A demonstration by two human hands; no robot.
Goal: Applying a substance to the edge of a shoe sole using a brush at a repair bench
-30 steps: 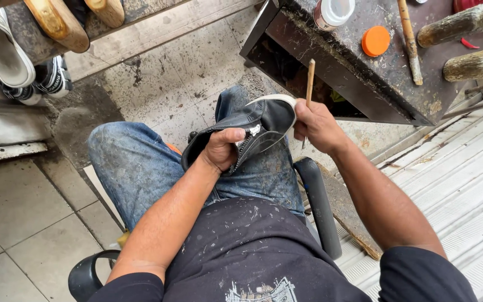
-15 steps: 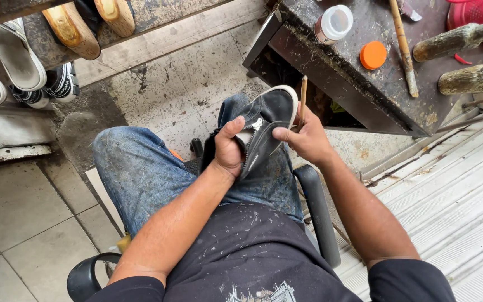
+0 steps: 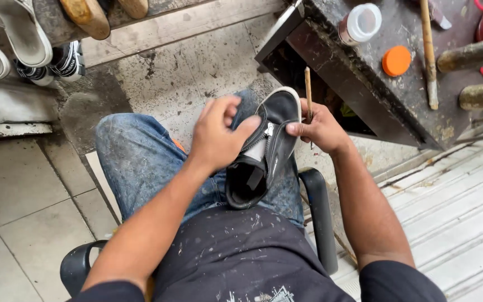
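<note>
A black shoe (image 3: 269, 151) with a white sole edge rests on my lap, toe pointing away from me, its opening facing up. My left hand (image 3: 219, 134) presses on the shoe's left side, thumb across the upper near the white tongue. My right hand (image 3: 320, 126) grips the shoe's right edge with the thumb and also holds a thin wooden stick (image 3: 308, 92) upright between the fingers. I sit in a black chair, wearing paint-spattered jeans (image 3: 141, 162).
A dark, stained workbench (image 3: 398, 106) stands ahead right, bearing a white jar (image 3: 359, 23), an orange lid (image 3: 396, 60), a long wooden stick (image 3: 429, 53) and wooden handles (image 3: 476, 53). White soles and shoes (image 3: 23, 45) lie at the upper left. A chair armrest (image 3: 317, 218) sits by my right arm.
The shoe has been turned and settled flatter on my lap with its opening up. My left hand shifted from gripping the heel side to pressing on the upper; the stick stays in my right hand.
</note>
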